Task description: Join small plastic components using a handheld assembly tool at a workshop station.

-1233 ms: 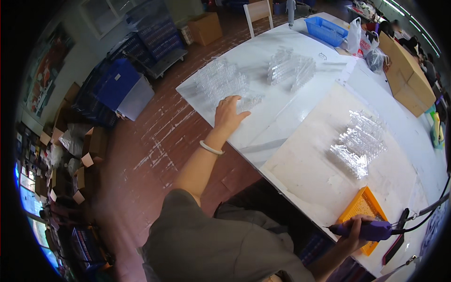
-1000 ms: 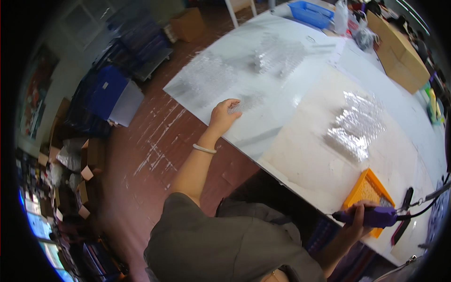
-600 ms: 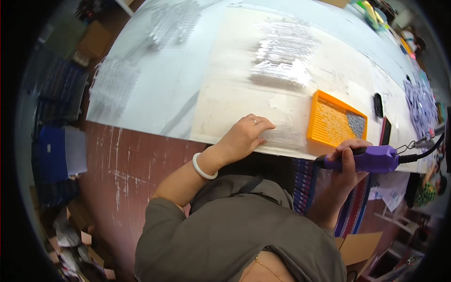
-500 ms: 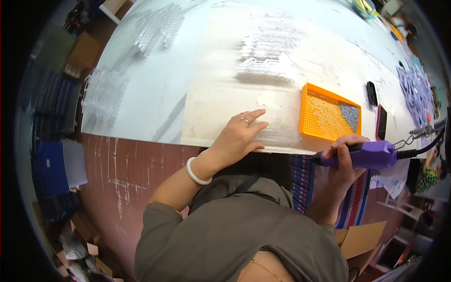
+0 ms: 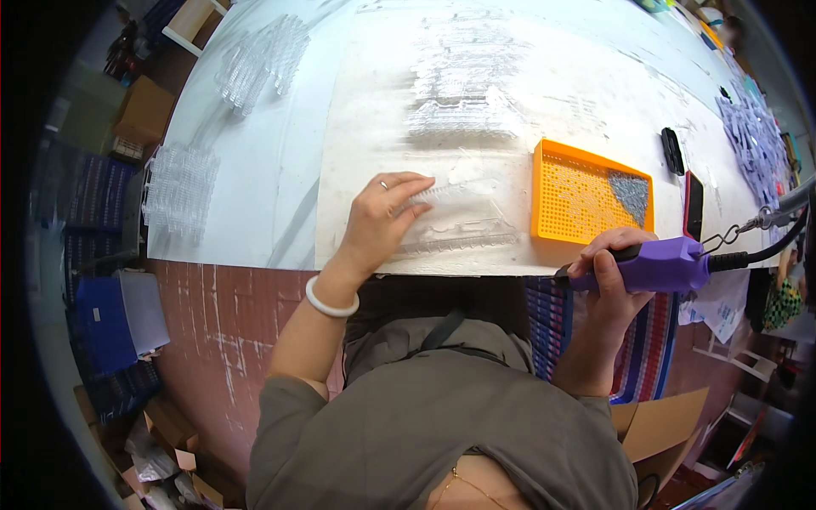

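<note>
Far left, near the table (image 5: 255, 170) edge: two clusters of clear plastic pieces (image 5: 178, 191), well apart from the work.

Centre-left: left hand (image 5: 382, 217), white bangle (image 5: 330, 299) at the wrist, spread flat with fingers pressing a clear plastic strip (image 5: 459, 229) onto the pale work mat (image 5: 374, 102) — seemingly to pin it steady close to the near edge. More clear pieces (image 5: 463, 93) lie stacked farther back on the mat.

Centre-right: orange perforated tray (image 5: 586, 195), just beside the strip, within short reach.

Right: right hand (image 5: 608, 276) closed around a purple corded hand tool (image 5: 659, 265), held off the table's near edge — its tip points left toward the strip. Bare mat lies between tray and strip.
</note>
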The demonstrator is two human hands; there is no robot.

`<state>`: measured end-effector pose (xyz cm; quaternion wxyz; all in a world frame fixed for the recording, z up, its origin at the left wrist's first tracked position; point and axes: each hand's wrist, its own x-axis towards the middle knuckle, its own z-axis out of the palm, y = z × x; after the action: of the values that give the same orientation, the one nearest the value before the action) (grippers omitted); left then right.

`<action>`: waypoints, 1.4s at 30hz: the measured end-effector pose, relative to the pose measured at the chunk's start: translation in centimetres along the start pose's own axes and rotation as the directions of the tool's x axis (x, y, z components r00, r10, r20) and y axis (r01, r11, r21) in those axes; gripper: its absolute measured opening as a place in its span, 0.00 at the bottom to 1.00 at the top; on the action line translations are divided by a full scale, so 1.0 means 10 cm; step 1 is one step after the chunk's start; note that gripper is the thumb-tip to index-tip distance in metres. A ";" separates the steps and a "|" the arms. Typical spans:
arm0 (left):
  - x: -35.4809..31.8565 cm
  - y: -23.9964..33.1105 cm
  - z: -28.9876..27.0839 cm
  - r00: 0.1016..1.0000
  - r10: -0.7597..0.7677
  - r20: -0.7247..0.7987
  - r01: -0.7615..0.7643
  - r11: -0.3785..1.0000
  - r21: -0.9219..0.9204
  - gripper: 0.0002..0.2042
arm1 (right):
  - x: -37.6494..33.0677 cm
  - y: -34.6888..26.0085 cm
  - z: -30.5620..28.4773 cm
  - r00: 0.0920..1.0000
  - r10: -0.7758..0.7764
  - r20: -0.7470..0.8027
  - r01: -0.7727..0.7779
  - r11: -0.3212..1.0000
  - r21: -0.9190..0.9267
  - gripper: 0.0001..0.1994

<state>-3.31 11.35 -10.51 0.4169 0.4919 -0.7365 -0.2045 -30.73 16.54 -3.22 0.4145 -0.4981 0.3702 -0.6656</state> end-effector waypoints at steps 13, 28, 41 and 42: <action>-0.21 -0.24 -0.06 0.991 0.045 0.122 -0.051 0.998 0.043 0.20 | 0.05 0.22 0.14 0.998 0.005 -0.056 -0.009 0.997 -0.071 0.13; -0.58 -1.14 -2.60 0.742 0.044 -0.669 0.598 0.409 0.690 0.21 | 0.08 0.28 0.17 0.998 0.063 0.007 -0.062 0.992 -0.114 0.11; -0.71 -1.63 -2.70 0.737 -0.109 -0.667 0.560 0.651 0.513 0.20 | -0.06 0.13 0.31 0.992 0.078 -0.102 -0.097 0.977 -0.190 0.11; -0.68 -1.65 -2.63 0.745 -0.013 -0.667 0.522 0.634 0.570 0.20 | -0.08 0.15 0.31 0.983 0.089 -0.159 -0.116 0.978 -0.173 0.11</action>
<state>28.38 13.19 -10.11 0.3603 0.7635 -0.4926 0.2112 -27.31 16.45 -4.20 0.3723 -0.4623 0.4846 -0.6425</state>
